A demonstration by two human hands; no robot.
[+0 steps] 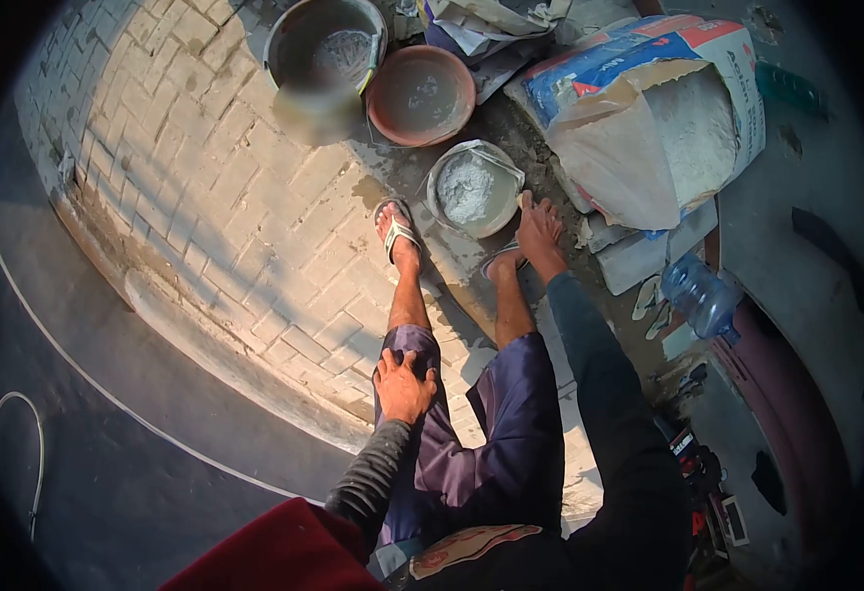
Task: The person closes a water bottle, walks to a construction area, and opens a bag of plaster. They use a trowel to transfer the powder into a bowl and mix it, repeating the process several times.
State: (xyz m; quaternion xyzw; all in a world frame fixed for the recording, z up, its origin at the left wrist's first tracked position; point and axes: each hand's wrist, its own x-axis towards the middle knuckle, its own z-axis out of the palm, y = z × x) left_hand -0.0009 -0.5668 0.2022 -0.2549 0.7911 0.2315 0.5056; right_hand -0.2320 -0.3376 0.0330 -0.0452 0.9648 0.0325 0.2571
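Observation:
My left hand (405,387) lies on my left knee with its fingers spread, holding nothing. Beside the right rim of a small pale bucket (435,202), my right hand (541,231) has its fingers bent, and they grip the bucket at its edge. Part of that grip is hidden by the back of the hand. Inside the bucket, a heap of whitish-grey powder (465,187) rises out of cloudy liquid. The bucket stands upright on the ground between my sandalled feet, with the left sandal (399,234) to its left.
A reddish-brown basin (377,110) holds cloudy water behind the bucket. Farther back stands a dark bucket (276,59) with grey residue. A large torn powder sack (614,148) lies at the right, with a clear blue water jug (700,295) nearer me. Paving blocks (245,207) stretch leftward to a curb.

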